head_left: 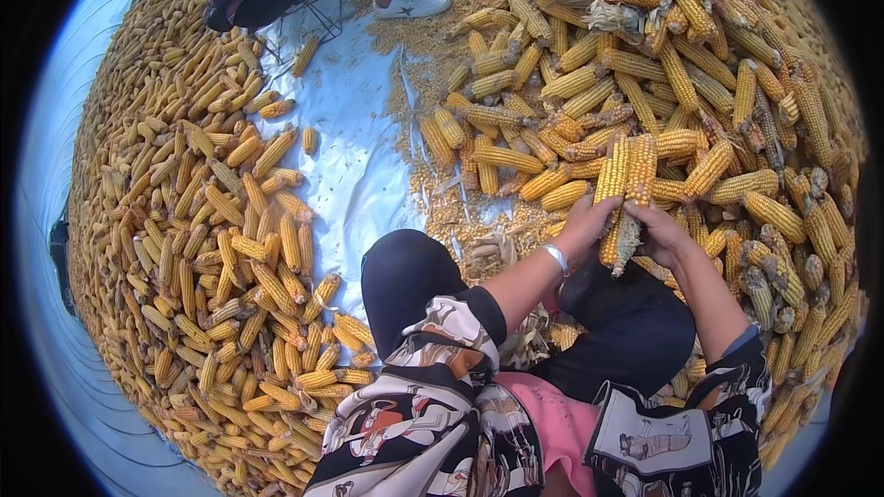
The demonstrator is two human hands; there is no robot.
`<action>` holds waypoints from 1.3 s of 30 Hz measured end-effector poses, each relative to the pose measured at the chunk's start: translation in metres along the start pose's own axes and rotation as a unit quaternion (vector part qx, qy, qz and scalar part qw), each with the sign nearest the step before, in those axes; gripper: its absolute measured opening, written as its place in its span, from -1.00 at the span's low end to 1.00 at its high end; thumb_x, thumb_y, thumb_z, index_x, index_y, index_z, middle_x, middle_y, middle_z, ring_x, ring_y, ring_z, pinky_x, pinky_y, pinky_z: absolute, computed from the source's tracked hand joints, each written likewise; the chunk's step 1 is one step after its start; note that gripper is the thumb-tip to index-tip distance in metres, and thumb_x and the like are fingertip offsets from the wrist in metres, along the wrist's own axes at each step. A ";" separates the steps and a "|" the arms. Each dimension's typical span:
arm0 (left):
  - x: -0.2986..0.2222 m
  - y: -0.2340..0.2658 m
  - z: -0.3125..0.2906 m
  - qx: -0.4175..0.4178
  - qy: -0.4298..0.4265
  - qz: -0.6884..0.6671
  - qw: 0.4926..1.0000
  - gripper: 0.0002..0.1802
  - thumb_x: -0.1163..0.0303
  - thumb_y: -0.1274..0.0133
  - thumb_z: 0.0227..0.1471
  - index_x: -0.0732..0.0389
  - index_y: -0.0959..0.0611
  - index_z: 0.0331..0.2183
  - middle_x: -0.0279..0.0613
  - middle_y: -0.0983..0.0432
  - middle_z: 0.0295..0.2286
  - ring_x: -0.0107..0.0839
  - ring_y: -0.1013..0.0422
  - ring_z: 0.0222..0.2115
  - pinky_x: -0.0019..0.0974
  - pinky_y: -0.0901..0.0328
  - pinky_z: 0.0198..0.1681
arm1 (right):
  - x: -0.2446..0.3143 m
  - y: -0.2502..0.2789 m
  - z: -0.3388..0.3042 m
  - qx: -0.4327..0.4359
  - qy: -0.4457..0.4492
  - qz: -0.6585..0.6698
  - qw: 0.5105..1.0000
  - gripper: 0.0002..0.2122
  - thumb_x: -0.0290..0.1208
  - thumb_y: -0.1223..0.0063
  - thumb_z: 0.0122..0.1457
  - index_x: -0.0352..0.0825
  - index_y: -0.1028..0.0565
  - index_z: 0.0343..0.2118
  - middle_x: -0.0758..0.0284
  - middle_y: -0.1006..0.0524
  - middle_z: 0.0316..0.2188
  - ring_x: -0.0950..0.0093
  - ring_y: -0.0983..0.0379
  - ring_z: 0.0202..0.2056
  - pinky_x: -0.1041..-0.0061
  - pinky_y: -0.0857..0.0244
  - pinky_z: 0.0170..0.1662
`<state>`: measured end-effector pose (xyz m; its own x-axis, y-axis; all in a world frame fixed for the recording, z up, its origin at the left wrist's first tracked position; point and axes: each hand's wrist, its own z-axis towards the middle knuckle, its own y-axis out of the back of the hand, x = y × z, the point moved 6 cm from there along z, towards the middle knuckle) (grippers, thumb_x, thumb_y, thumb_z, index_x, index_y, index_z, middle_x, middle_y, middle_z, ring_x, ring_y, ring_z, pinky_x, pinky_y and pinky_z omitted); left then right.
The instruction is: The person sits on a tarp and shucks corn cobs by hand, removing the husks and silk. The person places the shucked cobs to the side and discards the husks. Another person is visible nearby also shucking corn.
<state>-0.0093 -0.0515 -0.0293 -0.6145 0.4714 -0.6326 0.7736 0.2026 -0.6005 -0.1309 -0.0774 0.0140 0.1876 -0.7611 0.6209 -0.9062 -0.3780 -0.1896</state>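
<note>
Two yellow ears of corn stand side by side in front of me, touching along their length. My left hand (580, 226) is closed round the left ear of corn (611, 175). Closed on the right ear of corn (642, 164) is my right hand (659, 232). Between my hands a greyish, discoloured end (622, 241) sticks out below; I cannot tell for sure which ear it belongs to. My fingers partly hide the lower halves of both ears. Just beyond my hands lies a heap of husked corn (575, 83).
A wide spread of corn ears (212, 258) covers the left side. Between the piles runs a pale plastic sheet (354, 166) with loose kernels (396, 55) scattered on it. At the top, another person's white shoe (414, 4) is beside a metal wire frame (322, 11). My bent knees are below.
</note>
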 end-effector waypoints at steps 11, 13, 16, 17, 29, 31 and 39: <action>0.028 0.116 -0.130 -0.232 0.175 -0.101 0.951 -0.60 0.08 0.03 0.12 0.21 -0.54 -0.18 -0.22 -0.48 -0.29 -0.34 -0.39 -0.31 -0.16 -0.34 -0.27 | -0.056 -0.162 0.006 -0.024 -0.135 -0.434 0.890 -0.46 -0.11 -0.03 0.16 -0.28 -0.32 0.16 0.19 -0.42 0.02 0.29 -0.37 -0.03 0.21 -0.37 -0.13; -0.003 0.149 -0.146 -0.236 0.145 -0.173 0.945 -0.63 0.09 0.02 0.11 0.18 -0.55 -0.20 -0.27 -0.50 -0.32 -0.37 -0.41 -0.34 -0.21 -0.32 -0.22 | -0.032 -0.228 0.014 0.095 -0.092 -0.358 0.924 -0.50 -0.17 -0.04 0.14 -0.32 -0.36 0.11 0.23 -0.46 -0.02 0.34 -0.40 -0.09 0.28 -0.35 -0.11; -0.141 0.217 -0.175 -0.188 -0.159 -0.299 0.922 -0.61 0.15 0.10 0.20 0.26 -0.51 -0.11 -0.12 -0.52 -0.21 -0.27 -0.46 -0.21 -0.15 -0.34 -0.06 | 0.053 -0.352 0.016 0.257 0.050 -0.294 0.919 -0.59 -0.27 -0.06 0.14 -0.41 -0.39 0.00 0.27 -0.52 -0.24 0.49 -0.46 -0.22 0.52 -0.40 -0.25; -0.204 0.244 -0.202 -0.155 -0.264 -0.309 0.900 -0.65 0.19 0.07 0.19 0.24 -0.49 -0.11 -0.18 -0.52 -0.22 -0.33 -0.46 -0.24 -0.23 -0.34 -0.06 | 0.093 -0.406 0.005 0.293 0.204 -0.325 0.876 -0.52 -0.24 -0.10 0.13 -0.42 -0.32 0.05 0.24 -0.50 -0.22 0.50 -0.47 -0.23 0.60 -0.41 -0.24; -0.220 0.374 -0.260 -0.427 -0.185 -0.025 0.885 -0.65 0.32 -0.07 0.11 0.29 -0.51 -0.10 -0.18 -0.53 -0.29 -0.43 -0.47 -0.36 -0.40 -0.38 -0.40 | 0.049 -0.327 0.095 0.091 0.339 -0.442 0.826 -0.65 -0.29 -0.18 -0.01 -0.34 -0.55 -0.15 0.16 -0.60 -0.30 0.31 -0.55 -0.26 0.38 -0.39 -0.10; -0.159 0.378 -0.200 -0.399 -0.042 0.027 0.916 -0.54 0.30 -0.07 0.10 0.36 -0.46 -0.02 -0.15 -0.52 -0.27 -0.40 -0.47 -0.34 -0.38 -0.36 -0.34 | 0.000 -0.221 0.130 -0.025 0.171 -0.443 0.880 -0.69 -0.37 -0.20 -0.03 -0.33 -0.58 -0.18 0.18 -0.60 -0.30 0.32 -0.55 -0.26 0.38 -0.39 -0.15; -0.115 0.414 0.020 -0.242 0.111 0.271 0.925 -0.31 0.15 -0.13 0.06 0.46 -0.37 0.06 -0.12 -0.48 -0.19 -0.33 -0.44 -0.20 -0.23 -0.35 -0.19 | 0.045 -0.149 0.229 -0.162 0.303 -0.550 0.761 -0.63 -0.53 -0.08 0.03 -0.39 -0.47 -0.04 0.09 -0.50 -0.08 0.17 -0.41 -0.03 0.28 -0.28 0.06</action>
<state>0.3785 -0.0387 -0.2144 -0.1100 0.7702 -0.6282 0.9705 0.2197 0.0995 0.0989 -0.1760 -0.1044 0.7800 0.3420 0.5241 -0.3911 -0.3873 0.8349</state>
